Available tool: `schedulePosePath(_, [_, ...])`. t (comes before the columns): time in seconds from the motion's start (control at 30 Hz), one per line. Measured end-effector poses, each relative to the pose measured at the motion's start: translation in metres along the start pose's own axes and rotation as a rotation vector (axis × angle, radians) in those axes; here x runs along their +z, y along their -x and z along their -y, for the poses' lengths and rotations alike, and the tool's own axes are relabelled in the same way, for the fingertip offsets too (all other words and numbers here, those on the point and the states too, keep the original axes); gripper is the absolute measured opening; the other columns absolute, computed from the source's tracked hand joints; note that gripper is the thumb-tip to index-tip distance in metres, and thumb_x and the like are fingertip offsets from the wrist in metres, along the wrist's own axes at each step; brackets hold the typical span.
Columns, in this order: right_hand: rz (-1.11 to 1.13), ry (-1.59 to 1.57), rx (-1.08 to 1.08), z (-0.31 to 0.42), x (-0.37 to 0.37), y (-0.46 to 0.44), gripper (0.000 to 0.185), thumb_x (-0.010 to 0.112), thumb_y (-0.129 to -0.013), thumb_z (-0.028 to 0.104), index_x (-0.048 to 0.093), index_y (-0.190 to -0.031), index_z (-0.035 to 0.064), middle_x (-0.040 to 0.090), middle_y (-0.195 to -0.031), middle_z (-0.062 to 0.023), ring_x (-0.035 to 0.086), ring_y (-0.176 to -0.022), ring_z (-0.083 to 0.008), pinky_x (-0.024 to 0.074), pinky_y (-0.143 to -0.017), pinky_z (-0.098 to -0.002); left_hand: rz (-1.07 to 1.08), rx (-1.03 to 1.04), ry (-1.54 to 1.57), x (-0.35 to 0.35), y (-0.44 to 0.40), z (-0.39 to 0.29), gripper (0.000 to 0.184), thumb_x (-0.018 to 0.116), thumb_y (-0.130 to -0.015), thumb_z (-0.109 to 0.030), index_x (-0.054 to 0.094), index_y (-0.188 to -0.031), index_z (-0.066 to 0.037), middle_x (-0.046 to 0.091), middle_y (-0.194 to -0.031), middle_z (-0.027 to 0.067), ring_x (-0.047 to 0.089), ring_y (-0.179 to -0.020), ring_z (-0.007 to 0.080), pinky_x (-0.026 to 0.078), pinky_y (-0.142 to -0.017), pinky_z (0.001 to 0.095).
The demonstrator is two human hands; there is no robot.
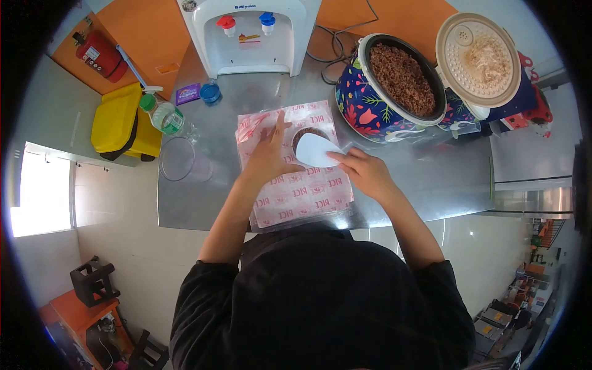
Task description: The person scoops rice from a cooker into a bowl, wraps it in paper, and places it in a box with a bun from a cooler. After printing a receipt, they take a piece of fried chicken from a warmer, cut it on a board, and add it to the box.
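Note:
A stack of printed rice wrapping paper [302,194] lies on the metal table. On its upper part is a small round portion of brown rice [300,137], partly covered by a white paddle [316,152]. My right hand [364,171] grips the paddle's handle, with the blade over the rice. Spread on the paper to the left of the rice is my left hand [270,151], its fingers apart and the thumb pointing toward the paddle. Nothing shows in it.
An open flowered rice cooker [351,102] full of brown rice stands at the back right, its lid [478,60] raised. Behind the paper is a water dispenser [246,58]. A clear round container [179,159], a green-capped bottle [165,117] and a blue item [210,93] stand left.

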State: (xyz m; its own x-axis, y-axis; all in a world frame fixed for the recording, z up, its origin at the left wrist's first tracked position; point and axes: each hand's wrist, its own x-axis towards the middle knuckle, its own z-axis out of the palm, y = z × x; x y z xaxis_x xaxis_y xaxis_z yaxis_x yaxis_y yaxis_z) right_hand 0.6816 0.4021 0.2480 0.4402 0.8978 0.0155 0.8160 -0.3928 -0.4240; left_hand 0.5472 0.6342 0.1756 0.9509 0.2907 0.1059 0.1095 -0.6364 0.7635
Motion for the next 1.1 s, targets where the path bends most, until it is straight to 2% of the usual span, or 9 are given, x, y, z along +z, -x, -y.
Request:
schedulePosePath(0.13, [-0.023, 0.191, -0.099, -0.011, 0.013, -0.006, 0.036, 0.061, -0.087, 0.017, 0.066, -0.121, 0.0285, 0.057, -0.086, -0.0026, 0.063, -0.073, -0.0242, 0.0522, -0.062, -0.0362, -0.085, -0.011, -0.151, 0.023, 0.001, -0.003, 0.14, 0.091, -0.055, -0.038, -0.002, -0.152, 0.0, 0.052, -0.139, 0.0136, 0.046, -0.131, 0.0351, 0.015, -0.118, 0.0526])
schedulePosePath(0.3, [0.013, 0.299, -0.138, -0.004, -0.001, -0.015, 0.036, 0.06, -0.088, 0.016, 0.065, -0.121, 0.0277, 0.057, -0.085, -0.0026, 0.063, -0.07, -0.0242, 0.0526, -0.061, -0.0368, -0.133, 0.003, -0.078, 0.032, -0.001, 0.003, 0.139, 0.09, -0.055, -0.042, -0.002, -0.151, 0.001, 0.058, -0.134, 0.0111, 0.05, -0.128, 0.0335, 0.012, -0.118, 0.0548])
schedulePosePath(0.5, [-0.027, 0.21, -0.086, 0.003, 0.014, -0.017, 0.038, 0.058, -0.09, 0.015, 0.062, -0.125, 0.0282, 0.059, -0.09, -0.003, 0.065, -0.072, -0.0248, 0.053, -0.061, -0.0374, -0.135, 0.004, -0.068, 0.032, -0.003, 0.005, 0.139, 0.089, -0.056, -0.043, -0.001, -0.151, 0.001, 0.06, -0.131, 0.0104, 0.051, -0.127, 0.033, 0.012, -0.117, 0.0575])
schedulePosePath(0.6, [0.042, 0.21, 0.054, 0.005, 0.015, -0.008, 0.037, 0.057, -0.091, 0.016, 0.061, -0.126, 0.0273, 0.061, -0.092, -0.0041, 0.066, -0.076, -0.0261, 0.0536, -0.064, -0.038, -0.126, -0.006, -0.066, 0.032, -0.003, 0.005, 0.139, 0.09, -0.056, -0.043, -0.002, -0.151, 0.001, 0.06, -0.131, 0.0104, 0.051, -0.127, 0.0334, 0.012, -0.117, 0.0581])
schedulePosePath(0.7, [0.064, 0.085, 0.127, 0.007, 0.02, -0.002, 0.037, 0.055, -0.093, 0.016, 0.06, -0.128, 0.0264, 0.061, -0.096, -0.0066, 0.066, -0.079, -0.029, 0.0539, -0.067, -0.0398, -0.102, -0.016, -0.05, 0.033, -0.003, 0.004, 0.138, 0.09, -0.056, -0.041, -0.001, -0.152, 0.0, 0.06, -0.131, 0.0105, 0.051, -0.127, 0.0344, 0.013, -0.117, 0.0581])
schedulePosePath(0.77, [0.014, 0.034, 0.053, 0.005, 0.019, -0.003, 0.039, 0.054, -0.093, 0.016, 0.058, -0.131, 0.0252, 0.061, -0.1, -0.0087, 0.066, -0.08, -0.0325, 0.0538, -0.069, -0.0424, -0.099, -0.014, -0.042, 0.032, -0.006, 0.002, 0.138, 0.09, -0.056, -0.041, -0.001, -0.152, -0.001, 0.06, -0.13, 0.0106, 0.051, -0.127, 0.035, 0.013, -0.117, 0.058])
schedulePosePath(0.83, [-0.007, 0.004, 0.096, 0.011, 0.013, -0.003, 0.04, 0.054, -0.093, 0.016, 0.056, -0.132, 0.024, 0.061, -0.102, -0.0108, 0.065, -0.081, -0.0339, 0.0537, -0.07, -0.0434, -0.048, -0.058, -0.012, 0.026, -0.005, -0.005, 0.138, 0.091, -0.057, -0.033, -0.004, -0.151, 0.002, 0.057, -0.134, 0.0162, 0.04, -0.136, 0.0364, 0.008, -0.119, 0.0542])
schedulePosePath(0.97, [-0.007, -0.023, 0.199, 0.008, 0.044, 0.004, 0.042, 0.054, -0.093, 0.015, 0.053, -0.134, 0.0204, 0.06, -0.105, -0.0168, 0.065, -0.085, -0.0378, 0.0533, -0.073, -0.0459, -0.047, -0.06, 0.007, 0.031, -0.003, -0.003, 0.137, 0.09, -0.058, -0.032, -0.004, -0.151, 0.002, 0.057, -0.134, 0.016, 0.04, -0.136, 0.0363, 0.009, -0.118, 0.0549])
schedulePosePath(1.1, [0.027, -0.019, 0.257, 0.017, 0.036, 0.0, 0.041, 0.053, -0.093, 0.014, 0.053, -0.134, 0.0187, 0.06, -0.106, -0.0194, 0.065, -0.088, -0.0395, 0.0531, -0.074, -0.0467, -0.078, -0.028, -0.051, 0.031, -0.004, -0.008, 0.133, 0.089, -0.058, -0.035, 0.001, -0.151, 0.002, 0.058, -0.132, 0.011, 0.049, -0.128, 0.0354, 0.012, -0.117, 0.0575])
